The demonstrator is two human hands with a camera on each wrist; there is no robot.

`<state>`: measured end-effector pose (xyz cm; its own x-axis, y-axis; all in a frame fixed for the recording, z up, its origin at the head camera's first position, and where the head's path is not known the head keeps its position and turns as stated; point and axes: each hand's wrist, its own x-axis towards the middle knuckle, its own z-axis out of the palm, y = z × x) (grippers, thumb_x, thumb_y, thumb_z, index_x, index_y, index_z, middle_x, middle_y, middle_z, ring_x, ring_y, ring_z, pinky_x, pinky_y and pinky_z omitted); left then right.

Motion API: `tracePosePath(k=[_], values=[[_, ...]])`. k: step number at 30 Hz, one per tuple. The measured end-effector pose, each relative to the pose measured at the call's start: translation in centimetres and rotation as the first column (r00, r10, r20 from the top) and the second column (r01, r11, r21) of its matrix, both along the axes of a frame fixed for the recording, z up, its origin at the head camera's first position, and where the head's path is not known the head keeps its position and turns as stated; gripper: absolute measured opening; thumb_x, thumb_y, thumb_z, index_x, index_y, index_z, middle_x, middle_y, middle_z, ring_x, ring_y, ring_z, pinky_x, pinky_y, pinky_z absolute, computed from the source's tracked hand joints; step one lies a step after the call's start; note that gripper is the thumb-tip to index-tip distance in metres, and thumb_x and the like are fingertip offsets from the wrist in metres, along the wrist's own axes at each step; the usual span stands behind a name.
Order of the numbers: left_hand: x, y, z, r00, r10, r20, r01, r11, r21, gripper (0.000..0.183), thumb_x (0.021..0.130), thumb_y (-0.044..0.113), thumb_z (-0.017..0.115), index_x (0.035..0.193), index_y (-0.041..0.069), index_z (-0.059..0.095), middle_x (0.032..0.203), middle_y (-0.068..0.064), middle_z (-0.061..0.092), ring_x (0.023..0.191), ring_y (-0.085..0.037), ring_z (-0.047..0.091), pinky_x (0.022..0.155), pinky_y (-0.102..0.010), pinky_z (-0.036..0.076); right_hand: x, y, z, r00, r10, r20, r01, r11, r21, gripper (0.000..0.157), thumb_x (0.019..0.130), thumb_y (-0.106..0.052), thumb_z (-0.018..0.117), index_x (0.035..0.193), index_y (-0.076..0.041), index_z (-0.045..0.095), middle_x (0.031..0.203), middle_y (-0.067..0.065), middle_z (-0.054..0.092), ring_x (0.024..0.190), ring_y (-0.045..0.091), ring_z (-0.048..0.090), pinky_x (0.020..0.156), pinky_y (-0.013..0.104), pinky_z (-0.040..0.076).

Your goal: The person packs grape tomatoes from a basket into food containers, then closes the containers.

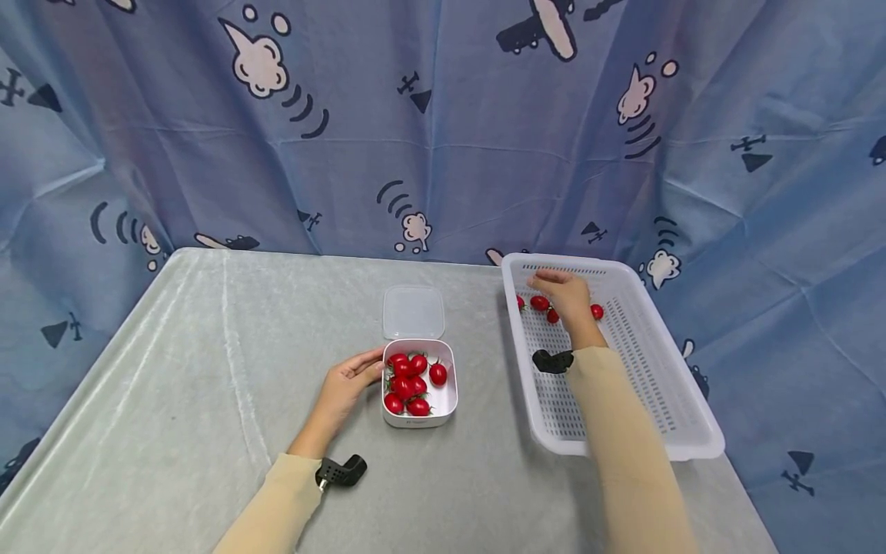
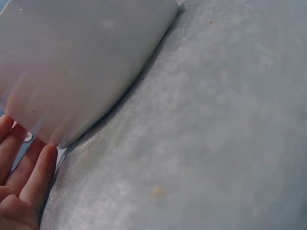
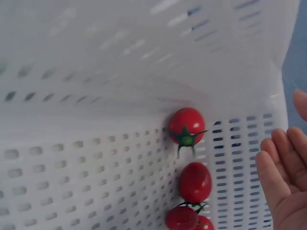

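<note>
A small white box (image 1: 432, 421) holds several cherry tomatoes (image 1: 401, 387). My left hand (image 1: 342, 388) rests against its left side; in the left wrist view extended fingertips (image 2: 48, 151) touch the lower part of the wall. Over the far part of a white perforated basket (image 1: 681, 369) is my right hand (image 1: 564, 296), above the basket floor. Loose cherry tomatoes (image 1: 539, 303) lie there near the left wall. From the right wrist, the right hand (image 3: 288, 175) shows loosely extended fingers with nothing between them, beside a tomato with a green stem (image 3: 187, 127).
A clear lid (image 1: 414, 312) lies flat on the table just behind the small box. The grey cloth-covered table (image 1: 173, 400) ends at a blue patterned curtain (image 1: 471, 185). The basket's raised walls stand along the table's right side.
</note>
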<state>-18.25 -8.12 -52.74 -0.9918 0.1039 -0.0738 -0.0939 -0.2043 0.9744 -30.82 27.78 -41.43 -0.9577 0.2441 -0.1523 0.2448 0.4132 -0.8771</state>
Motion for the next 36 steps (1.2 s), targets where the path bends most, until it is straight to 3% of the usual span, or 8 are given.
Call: tracePosePath(k=[5, 16, 27, 31, 36], values=[[0.0, -0.1, -0.1, 1.0, 0.0, -0.005, 0.0, 1.0, -0.005, 0.041, 0.095, 0.007, 0.065, 0.132, -0.008, 0.058, 0.134, -0.028, 0.06, 0.101, -0.001, 0.068, 0.089, -0.019, 0.056, -0.3, 0.1, -0.8, 0.999, 0.04, 0.024, -0.04, 0.999, 0.006, 0.046, 0.094, -0.024, 0.068, 0.135, -0.005, 0.061, 0.14, 0.017, 0.059, 0.124, 0.022, 0.056, 0.114, 0.037, 0.043], [0.0, 0.0, -0.2, 1.0, 0.013, -0.005, -0.013, 1.0, -0.008, 0.039, 0.095, 0.006, 0.064, 0.131, -0.01, 0.058, 0.132, -0.029, 0.06, 0.1, -0.002, 0.069, 0.089, -0.02, 0.057, -0.1, 0.6, -1.6, 0.992, 0.048, 0.117, -0.052, 0.998, 0.03, 0.054, 0.095, -0.03, 0.067, 0.143, -0.009, 0.053, 0.151, 0.013, 0.049, 0.137, 0.028, 0.045, 0.119, 0.046, 0.037], [-0.1, 0.0, -0.2, 1.0, 0.01, -0.027, -0.01, 1.0, -0.004, 0.039, 0.095, 0.004, 0.063, 0.131, -0.012, 0.057, 0.132, -0.032, 0.059, 0.099, -0.001, 0.068, 0.088, -0.019, 0.057, -0.7, 0.6, -2.8, 0.991, 0.07, 0.117, -0.072, 0.997, 0.014, 0.053, 0.093, -0.024, 0.069, 0.14, -0.004, 0.055, 0.147, 0.015, 0.054, 0.119, 0.02, 0.059, 0.11, 0.037, 0.047], [-0.1, 0.0, -0.3, 1.0, 0.007, -0.029, -0.007, 1.0, -0.002, 0.039, 0.095, 0.004, 0.063, 0.131, -0.012, 0.057, 0.132, -0.032, 0.059, 0.1, -0.001, 0.068, 0.088, -0.02, 0.057, -0.9, 0.5, -3.2, 0.991, 0.081, 0.109, -0.084, 0.996, 0.017, 0.051, 0.093, -0.023, 0.069, 0.138, -0.002, 0.057, 0.144, 0.017, 0.056, 0.117, 0.021, 0.06, 0.11, 0.037, 0.047], [-0.1, -0.1, -0.3, 1.0, 0.004, -0.02, -0.004, 1.0, -0.002, 0.04, 0.095, 0.006, 0.064, 0.131, -0.01, 0.058, 0.132, -0.03, 0.059, 0.1, -0.001, 0.068, 0.089, -0.02, 0.057, -0.7, 0.3, -3.3, 0.99, 0.095, 0.108, -0.1, 0.994, 0.038, 0.049, 0.094, -0.023, 0.068, 0.137, -0.003, 0.058, 0.14, 0.018, 0.058, 0.107, 0.013, 0.06, 0.106, 0.034, 0.048]])
